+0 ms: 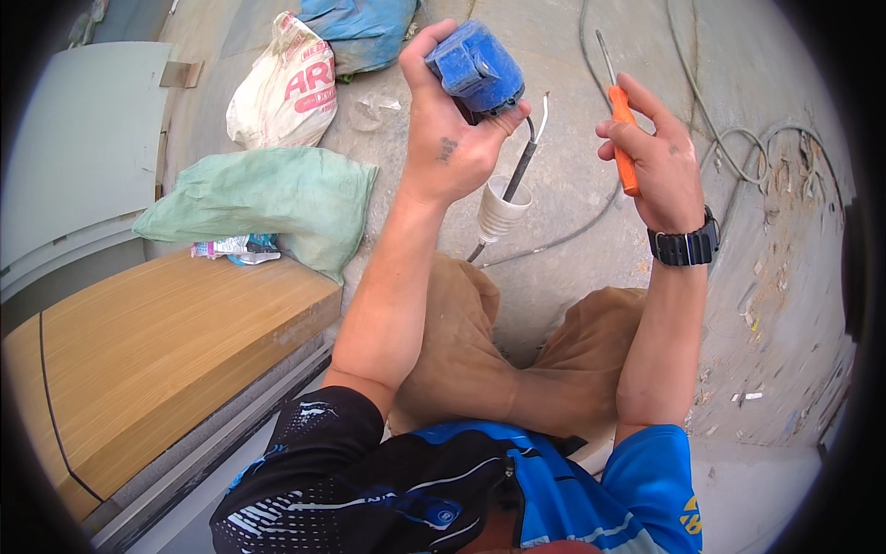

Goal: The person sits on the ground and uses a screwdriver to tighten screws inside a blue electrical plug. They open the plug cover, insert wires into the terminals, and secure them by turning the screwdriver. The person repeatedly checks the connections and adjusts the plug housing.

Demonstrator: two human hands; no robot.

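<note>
My left hand is raised, with fingers and thumb closed round a dusty blue plastic connector housing. Just below it a dark cable stands up through a white ribbed plastic sleeve. The cable's stripped end shows a white wire and a dark one beside the left thumb; whether the dark one enters the housing I cannot tell. Off to the right, my right hand grips a screwdriver by its orange handle, the metal shaft pointing up and away.
Grey cable lies looped on the concrete floor at the right, near scattered debris. On the left are a green sack, a white sack, a blue bag and a wood-grain panel stack.
</note>
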